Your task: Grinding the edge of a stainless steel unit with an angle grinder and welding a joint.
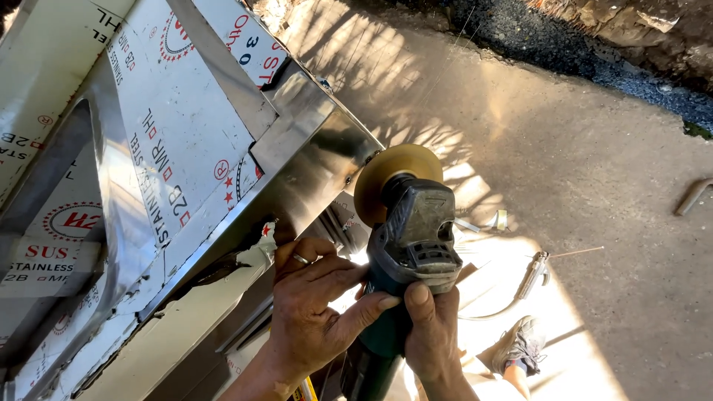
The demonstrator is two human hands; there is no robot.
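Both your left hand (312,312) and right hand (431,334) grip the angle grinder (405,260), body pointing away, disc (390,178) beside the stainless corner (327,141).

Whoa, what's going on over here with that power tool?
A person grips an angle grinder with both hands: the left hand wraps its green body from the side, the right hand holds it from below. Its yellowish disc sits against the corner edge of a stainless steel sheet-metal box, part of it under white protective film. On the concrete floor lies a welding torch.
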